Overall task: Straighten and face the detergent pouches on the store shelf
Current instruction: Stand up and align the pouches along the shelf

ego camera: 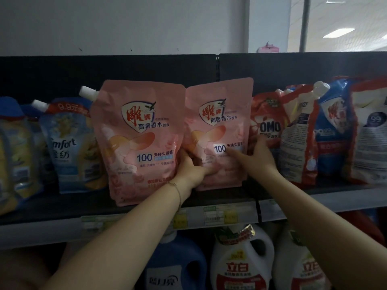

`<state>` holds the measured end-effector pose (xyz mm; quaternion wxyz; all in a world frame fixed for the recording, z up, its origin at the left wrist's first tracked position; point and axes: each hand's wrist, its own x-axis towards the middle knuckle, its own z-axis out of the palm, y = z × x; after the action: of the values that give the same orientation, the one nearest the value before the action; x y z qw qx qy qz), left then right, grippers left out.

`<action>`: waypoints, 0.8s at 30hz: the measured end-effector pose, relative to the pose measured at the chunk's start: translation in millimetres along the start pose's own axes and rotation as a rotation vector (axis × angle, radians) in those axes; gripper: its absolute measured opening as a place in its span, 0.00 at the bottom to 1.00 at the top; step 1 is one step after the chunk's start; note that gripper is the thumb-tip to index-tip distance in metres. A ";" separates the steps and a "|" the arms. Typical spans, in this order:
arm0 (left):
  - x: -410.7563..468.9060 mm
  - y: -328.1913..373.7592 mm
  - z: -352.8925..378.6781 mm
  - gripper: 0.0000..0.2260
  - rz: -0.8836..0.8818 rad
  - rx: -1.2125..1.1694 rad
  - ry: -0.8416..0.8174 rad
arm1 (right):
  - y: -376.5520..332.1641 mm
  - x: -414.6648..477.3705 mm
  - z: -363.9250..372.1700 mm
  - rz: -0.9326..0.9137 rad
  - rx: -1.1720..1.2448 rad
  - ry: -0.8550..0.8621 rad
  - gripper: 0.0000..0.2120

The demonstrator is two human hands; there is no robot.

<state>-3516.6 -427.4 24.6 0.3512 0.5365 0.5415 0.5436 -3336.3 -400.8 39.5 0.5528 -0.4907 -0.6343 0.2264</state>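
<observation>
Clasping front-facing pink pouch (219, 130) at sides: left grip (192, 166), right grip (259, 158).

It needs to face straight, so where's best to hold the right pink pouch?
On the pouch, probably the lower side edges, from the front, as the left hand and right hand grip it now. It is flat, soft and upright; its filled bottom should steer it better than the thin top seal.

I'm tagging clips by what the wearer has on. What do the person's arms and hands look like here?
The left arm and right arm are bare, with no sleeves in view. The left hand and right hand wear no gloves. A thin chain bracelet circles the left wrist. No watch shows.
</observation>
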 end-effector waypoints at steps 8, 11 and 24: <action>1.7 2.6 11.9 0.57 0.072 0.016 0.171 | 6.3 14.4 2.8 0.097 0.195 -0.105 0.26; 0.8 3.2 15.6 0.51 0.109 0.046 0.250 | 9.4 17.1 2.1 0.068 0.179 -0.080 0.27; 19.0 14.7 30.8 0.56 -0.028 -0.078 0.292 | 13.1 44.0 -2.4 0.366 0.380 -0.439 0.39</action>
<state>-3487.3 -405.0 37.6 0.2970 0.4300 0.5727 0.6316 -3325.2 -357.5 50.3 0.4348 -0.4240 -0.5862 0.5362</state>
